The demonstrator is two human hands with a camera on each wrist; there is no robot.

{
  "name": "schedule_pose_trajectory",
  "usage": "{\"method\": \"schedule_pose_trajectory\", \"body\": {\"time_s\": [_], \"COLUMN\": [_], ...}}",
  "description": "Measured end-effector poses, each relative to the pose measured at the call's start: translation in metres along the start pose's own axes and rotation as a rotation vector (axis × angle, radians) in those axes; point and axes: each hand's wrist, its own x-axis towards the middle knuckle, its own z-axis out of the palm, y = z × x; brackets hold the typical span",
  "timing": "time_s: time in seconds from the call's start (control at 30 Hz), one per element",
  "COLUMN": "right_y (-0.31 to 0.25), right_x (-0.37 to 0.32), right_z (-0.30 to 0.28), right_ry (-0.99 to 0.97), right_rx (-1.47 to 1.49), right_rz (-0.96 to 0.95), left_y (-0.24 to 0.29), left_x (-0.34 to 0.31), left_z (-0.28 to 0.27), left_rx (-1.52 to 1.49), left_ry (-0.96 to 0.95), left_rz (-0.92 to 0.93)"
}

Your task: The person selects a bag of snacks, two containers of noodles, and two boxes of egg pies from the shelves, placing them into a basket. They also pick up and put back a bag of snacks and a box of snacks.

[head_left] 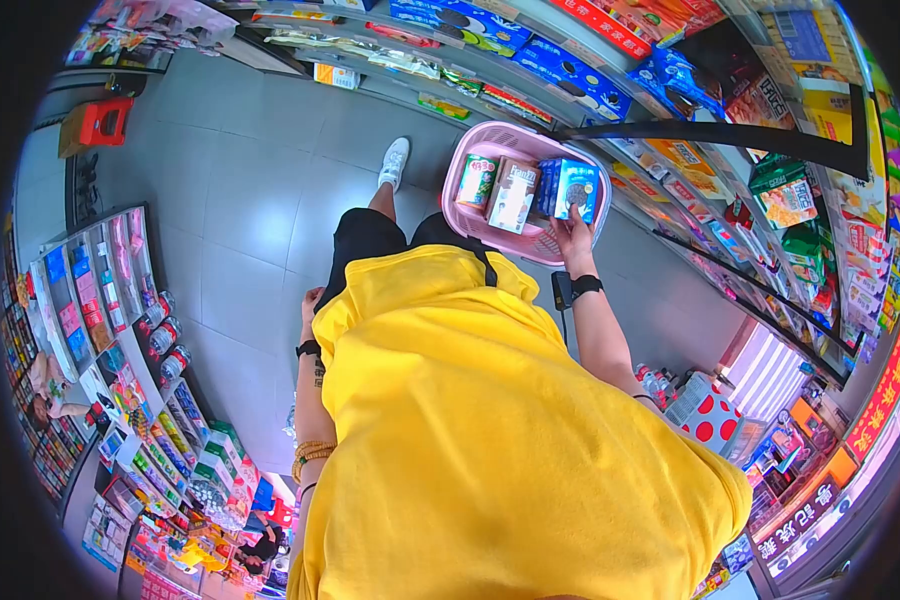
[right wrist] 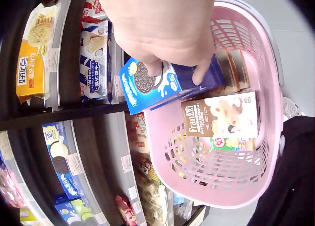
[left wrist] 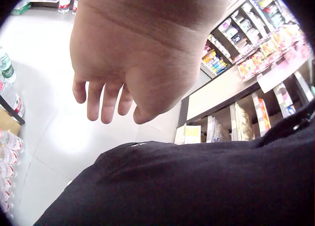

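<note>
Blue cardboard cookie box (head_left: 577, 185) lies directly ahead of the right hand (right wrist: 160, 26), pinched between its thumb and fingers; whether a neighbouring box is gripped too, I cannot tell. Its long axis appears to run away from the wrist, at the right end of the pink plastic basket (head_left: 459, 150) beneath the grip. The right hand is nearer; the left hand (left wrist: 133, 63), well apart to the left, hangs loose and bare.

Counted leftward from the grip: several blue boxes (head_left: 547, 187), number unclear; at least one brown-and-white Franzzi carton (right wrist: 221, 115); one green pack (head_left: 477, 183).
</note>
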Motion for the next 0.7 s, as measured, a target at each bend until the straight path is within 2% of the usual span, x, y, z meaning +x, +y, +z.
{"method": "schedule_pose_trajectory", "body": {"time_s": [0.17, 0.47, 0.57, 0.7], "right_y": [0.001, 0.008, 0.005, -0.002], "right_x": [0.019, 0.054, 0.046, 0.038], "right_z": [-0.010, -0.027, -0.021, -0.014], "right_ry": [-0.060, 0.000, 0.058, 0.092], "right_rx": [-0.022, -0.106, -0.118, -0.180], "right_rz": [0.031, 0.083, 0.076, 0.078], "left_y": [-0.034, 0.005, -0.019, 0.001], "left_x": [0.022, -0.005, 0.019, 0.008], "left_z": [-0.012, 0.004, -0.005, 0.000], "left_rx": [-0.147, -0.048, 0.006, 0.077], "left_ry": [-0.060, 0.003, -0.010, 0.037], "left_rz": [-0.031, -0.014, 0.016, 0.013]}}
